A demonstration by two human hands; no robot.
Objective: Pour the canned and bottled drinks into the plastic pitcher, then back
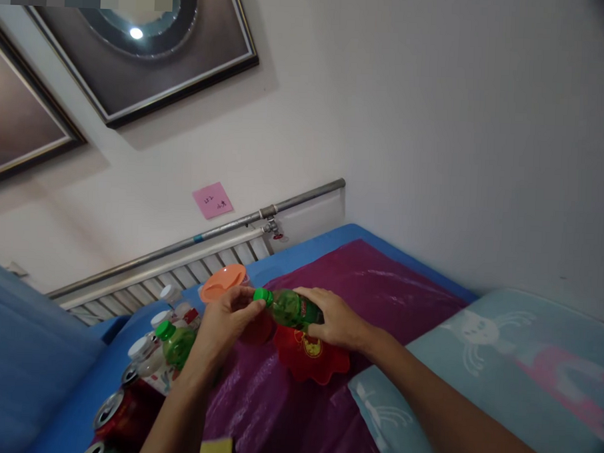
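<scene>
green bottle (289, 309) lying near-horizontal, held in the air between both hands, above the purple sheet (359, 282), cap end pointing left

its green cap (263, 295) is pinched by the left hand (228, 320), fingers curled around the cap end

right hand (335, 318) wraps the bottle body from above and behind, palm down, closed on it; red label partly visible under the fingers

directly below the bottle: red scalloped plate (311, 357) with a yellow print, lying on the purple sheet, just under the right hand. can't tell if the hand touches it

a red rounded item sits just left of the plate, mostly hidden behind the left hand, can't identify it

orange bowl (223, 282) further back, near the left hand, at the edge of the purple sheet

left of the left forearm: second green bottle (175, 341) with green cap, clustered with several white-capped bottles (160, 319), touching or nearly so. below them red cans (118, 412) on their sides at the bottom left

yellow block (216, 450) at the bottom edge, between the forearms, partly cut off

everything rests on a surface with a blue cover (311, 250); light-blue cloth with rabbit print (501, 355) at right under the right forearm

behind: radiator (190, 272) with a pipe above it, pink sticky note (212, 200) on the wall, writing too small to read, two framed pictures (149, 53) upper left
</scene>
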